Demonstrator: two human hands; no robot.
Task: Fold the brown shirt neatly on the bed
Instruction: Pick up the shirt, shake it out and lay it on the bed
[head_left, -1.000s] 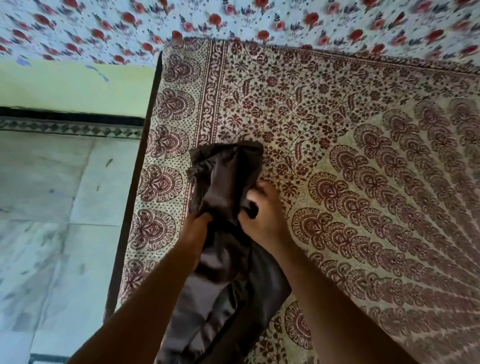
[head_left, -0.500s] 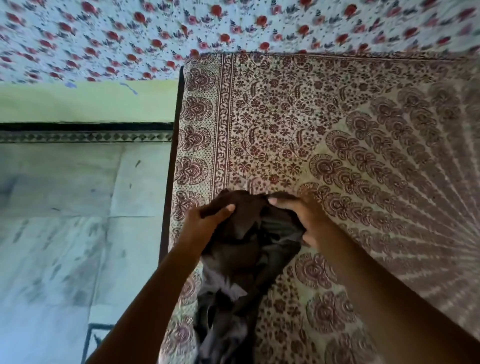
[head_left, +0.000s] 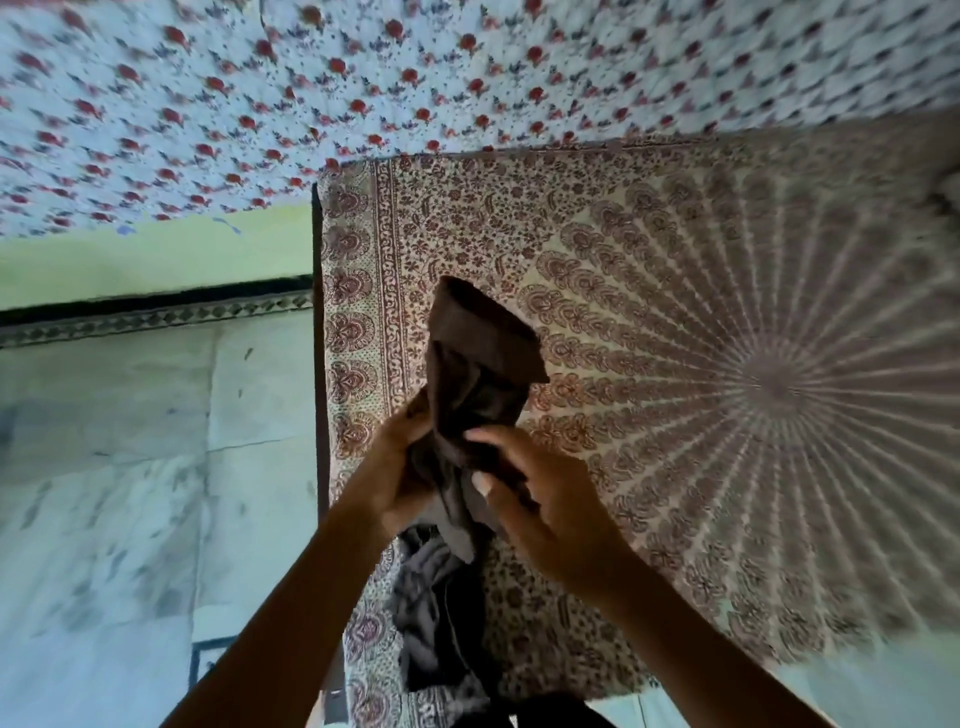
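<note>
The brown shirt (head_left: 478, 364) hangs bunched and crumpled above the bed (head_left: 675, 322), near its left edge. One end sticks up past my hands, and the rest trails down toward the near edge of the bed. My left hand (head_left: 400, 467) grips the shirt from the left side. On the right, my right hand (head_left: 535, 499) pinches the fabric with thumb and fingers. The two hands are close together, with the cloth between them.
The bed is covered by a cream and maroon patterned sheet with a radial design. A white cloth with red flowers (head_left: 363, 78) lies at the far side. The bed's dark left edge (head_left: 318, 364) borders a pale tiled floor (head_left: 114, 467).
The hands have regripped the shirt and lifted it, so an end now stands up above them. The view has shifted, showing more of the bed's right side.
</note>
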